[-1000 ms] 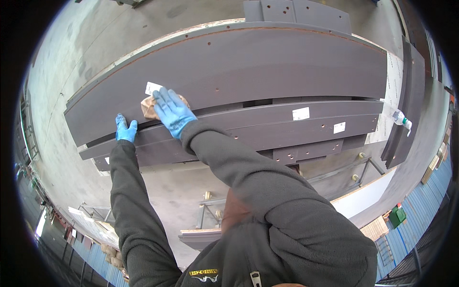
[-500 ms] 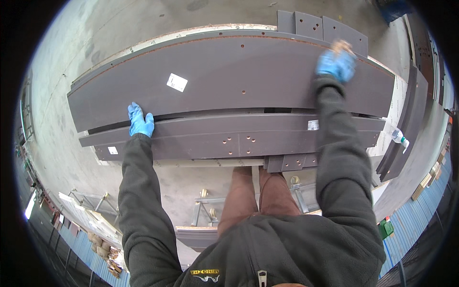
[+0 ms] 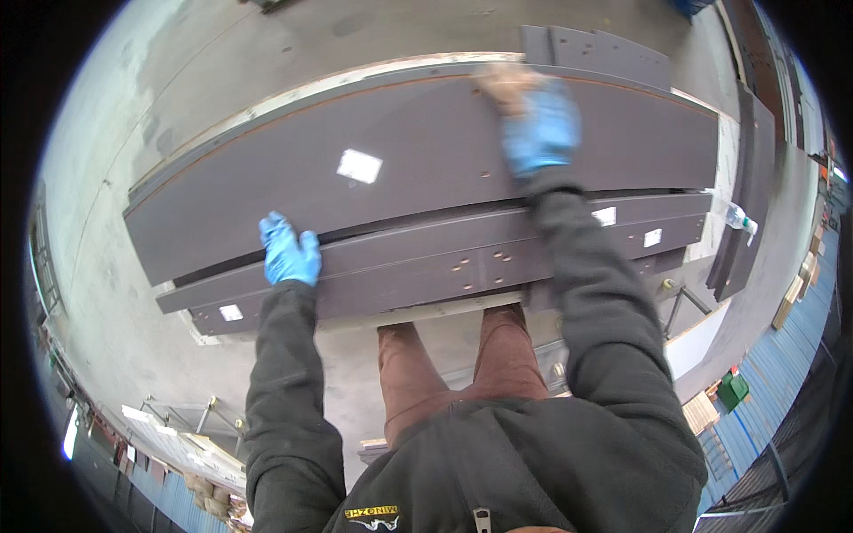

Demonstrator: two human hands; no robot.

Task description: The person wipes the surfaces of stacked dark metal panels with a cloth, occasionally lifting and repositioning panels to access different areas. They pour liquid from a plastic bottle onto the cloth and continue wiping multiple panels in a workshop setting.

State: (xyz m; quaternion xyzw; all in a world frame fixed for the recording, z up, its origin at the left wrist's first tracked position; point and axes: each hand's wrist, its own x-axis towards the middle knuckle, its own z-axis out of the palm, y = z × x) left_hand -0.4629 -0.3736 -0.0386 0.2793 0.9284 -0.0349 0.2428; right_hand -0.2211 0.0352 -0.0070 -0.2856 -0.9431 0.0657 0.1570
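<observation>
A long dark grey-brown board [image 3: 267,191] with a white label [image 3: 360,166] lies flat in front of me. Gloved in blue, my left hand [image 3: 290,253] rests with its fingers apart, across the gap between this board and a narrower grey board [image 3: 382,286] nearer me. My right hand [image 3: 544,129], also in a blue glove, is over the far part of the long board and smeared by motion. It is closed on a tan wad [image 3: 506,84], too blurred to tell what it is made of.
Several smaller grey panels [image 3: 609,53] lie beyond the long board's far right edge. At the right, a clear bottle [image 3: 740,219] is beside more dark boards [image 3: 746,195]. A metal frame [image 3: 684,311] with casters stands low near my legs.
My right hand has swept leftward along the far part of the long board with the tan wad. My left hand keeps its spread rest near the gap. The whole view has shifted and tilted.
</observation>
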